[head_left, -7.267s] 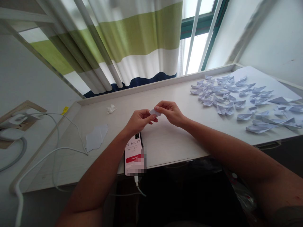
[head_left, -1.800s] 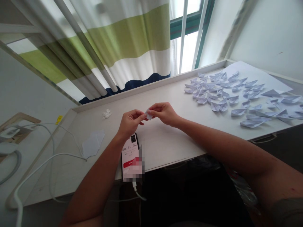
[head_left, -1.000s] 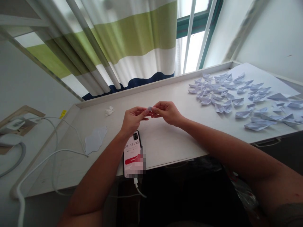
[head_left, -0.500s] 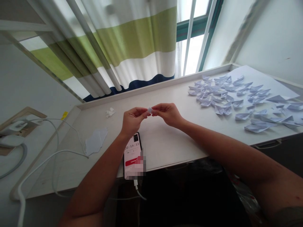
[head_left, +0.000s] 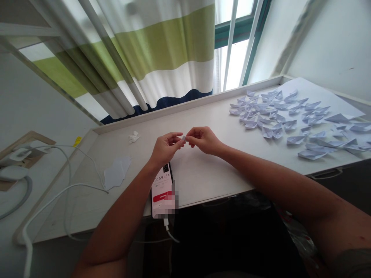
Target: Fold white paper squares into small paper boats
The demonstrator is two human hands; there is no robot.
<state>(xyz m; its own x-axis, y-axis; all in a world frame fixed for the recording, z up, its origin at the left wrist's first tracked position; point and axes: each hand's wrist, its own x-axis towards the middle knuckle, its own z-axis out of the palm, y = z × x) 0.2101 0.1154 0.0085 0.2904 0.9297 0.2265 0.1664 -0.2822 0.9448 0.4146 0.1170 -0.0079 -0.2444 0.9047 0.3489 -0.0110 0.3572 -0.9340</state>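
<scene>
A small folded piece of white paper (head_left: 184, 138) is pinched between my two hands above the middle of the white table (head_left: 208, 170). My left hand (head_left: 168, 146) grips it from the left between thumb and fingers, with the index finger raised a little. From the right, my right hand (head_left: 203, 139) pinches the other side, its fingers curled. Most of the paper is covered by fingertips. Under my left wrist lies a phone (head_left: 162, 187) showing a running timer, its top edge partly hidden. Many folded paper boats (head_left: 272, 112) are spread over the table's right side.
A large white sheet (head_left: 315, 90) lies behind the boats. On the left are flat paper pieces (head_left: 117, 172), a crumpled scrap (head_left: 133, 136) and white cables (head_left: 72, 186) running to a power strip (head_left: 17, 156). A raised rim (head_left: 162, 112) edges the table's back, before a curtain (head_left: 168, 42).
My left index finger has lifted off the paper, and the fingertips have shifted slightly on it. The phone's timer has advanced one second. The view has moved a little.
</scene>
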